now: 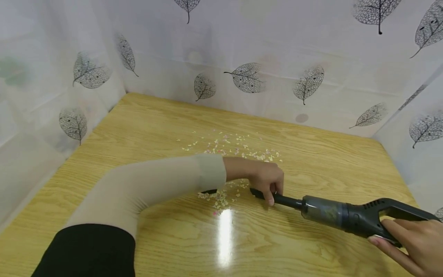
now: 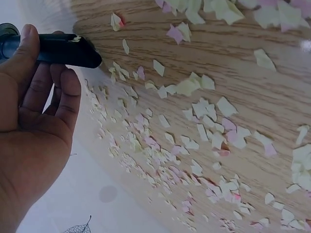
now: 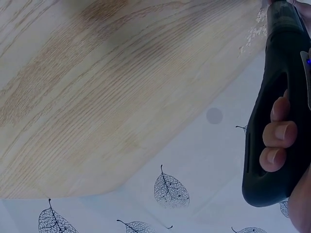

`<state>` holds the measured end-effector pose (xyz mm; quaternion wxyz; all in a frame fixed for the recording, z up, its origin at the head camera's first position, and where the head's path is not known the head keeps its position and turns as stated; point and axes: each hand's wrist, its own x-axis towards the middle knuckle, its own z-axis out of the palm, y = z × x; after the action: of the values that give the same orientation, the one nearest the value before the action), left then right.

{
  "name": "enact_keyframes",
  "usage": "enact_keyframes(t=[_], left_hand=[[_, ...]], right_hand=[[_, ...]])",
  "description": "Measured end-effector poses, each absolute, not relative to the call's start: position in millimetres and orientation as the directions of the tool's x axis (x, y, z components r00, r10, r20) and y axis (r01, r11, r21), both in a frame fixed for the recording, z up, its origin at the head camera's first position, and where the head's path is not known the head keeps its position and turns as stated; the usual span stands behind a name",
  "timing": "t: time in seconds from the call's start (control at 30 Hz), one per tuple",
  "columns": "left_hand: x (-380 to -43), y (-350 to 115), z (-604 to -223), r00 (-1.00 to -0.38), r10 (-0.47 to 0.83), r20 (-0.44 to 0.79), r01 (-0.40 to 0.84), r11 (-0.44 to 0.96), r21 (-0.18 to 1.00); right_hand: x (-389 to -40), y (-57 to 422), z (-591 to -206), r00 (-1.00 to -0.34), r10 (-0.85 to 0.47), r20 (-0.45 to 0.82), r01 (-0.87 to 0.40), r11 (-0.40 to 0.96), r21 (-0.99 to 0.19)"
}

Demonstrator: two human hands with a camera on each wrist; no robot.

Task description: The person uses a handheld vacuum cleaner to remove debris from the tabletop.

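A black handheld vacuum cleaner (image 1: pixel 360 219) with a see-through dust cup (image 1: pixel 320 209) lies across the right of the head view. My right hand (image 1: pixel 418 244) grips its loop handle, the fingers (image 3: pixel 279 134) wrapped through it in the right wrist view. At the front end, my left hand (image 1: pixel 267 177) pinches the slim nozzle (image 2: pixel 68 50) between thumb and fingers. The nozzle's slanted tip points left, close over the table. Small yellow and pink paper scraps (image 2: pixel 214 121) lie scattered beyond the tip. My left forearm hides part of them.
The wood-grain table (image 1: pixel 155 123) has white curtains (image 1: pixel 155 50) with leaf prints around its back and sides. A small black object (image 1: pixel 209 191) shows among the scraps under my left sleeve (image 1: pixel 166 181), mostly hidden. Light glares off the tabletop near the front.
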<state>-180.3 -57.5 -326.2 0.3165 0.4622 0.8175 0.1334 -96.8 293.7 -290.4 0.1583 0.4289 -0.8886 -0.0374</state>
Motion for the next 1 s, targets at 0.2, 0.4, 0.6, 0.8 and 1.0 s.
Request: enact_keyframes(t=[0.2, 0.4, 0.6, 0.8, 1.0], left_hand=[[-183.5, -59.5, -325.5, -0.379, 0.834, -0.401, 0.667, 0.547, 0.507], [-186.6, -61.1, -325.7, -0.387, 0.83, -0.402, 0.665, 0.553, 0.501], [-189.8, -63.9, -325.2, -0.399, 0.834, -0.382, 0.667, 0.55, 0.504], [-193.1, -67.3, -326.7, -0.398, 0.85, -0.346, 0.679, 0.526, 0.511], [-196.1, -68.7, -328.0, -0.406, 0.846, -0.346, 0.693, 0.532, 0.487]], right_hand=[[-98.9, 292.2, -290.3, -0.576, -0.778, 0.249, -0.758, 0.623, 0.193], [-101.0, 291.0, -291.3, -0.565, -0.786, 0.253, -0.77, 0.612, 0.18], [-100.9, 287.1, -291.4, -0.579, -0.78, 0.236, -0.758, 0.622, 0.196], [-98.7, 281.5, -289.9, -0.63, -0.753, 0.192, -0.717, 0.658, 0.23], [-97.2, 276.8, -287.8, -0.637, -0.749, 0.184, -0.713, 0.663, 0.227]])
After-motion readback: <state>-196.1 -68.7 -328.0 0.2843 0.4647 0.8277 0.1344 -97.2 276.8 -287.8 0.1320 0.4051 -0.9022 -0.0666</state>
